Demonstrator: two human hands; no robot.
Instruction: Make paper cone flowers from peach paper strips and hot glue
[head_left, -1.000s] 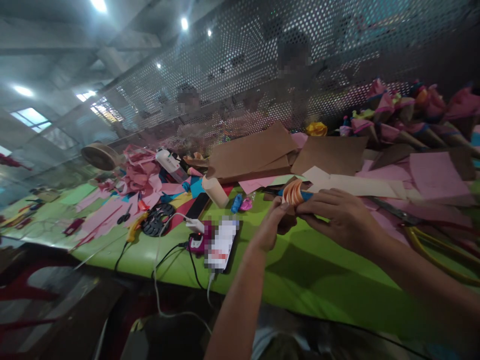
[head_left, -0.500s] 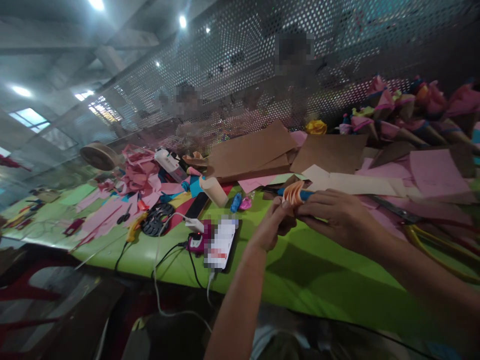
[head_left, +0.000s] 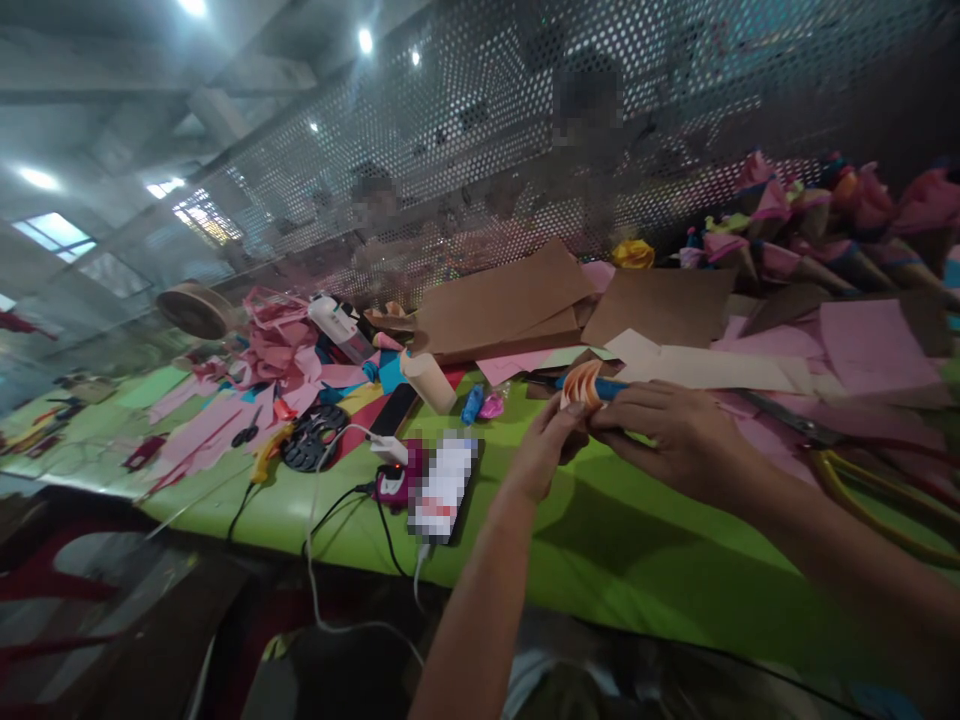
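Observation:
My left hand [head_left: 553, 440] is closed on a peach-coloured piece of ruffled paper [head_left: 580, 386], its thumb pressed against the lower folds. A slim blue piece [head_left: 610, 389], like a rod or a rolled strip, shows on both sides of the folds. My right hand [head_left: 649, 425] grips its right end, with fingertips close to the left hand. What lies inside the fingers is hidden. Both hands are above the green table [head_left: 600, 570]. To the right of my right hand lie large scissors [head_left: 795, 425] with yellow and red handles.
Cardboard sheets [head_left: 502, 305] and pink paper [head_left: 870, 345] lie behind the hands. A phone [head_left: 450, 490], a magenta power socket [head_left: 394, 488], trailing cables and a yellow-handled tool [head_left: 271, 452] are on the left. Paper flowers [head_left: 772, 205] stand at the back right, before a perforated screen.
The ruffled paper has turned slightly in my fingers, its folds facing a little differently. Both hands stay in almost the same place and keep their hold.

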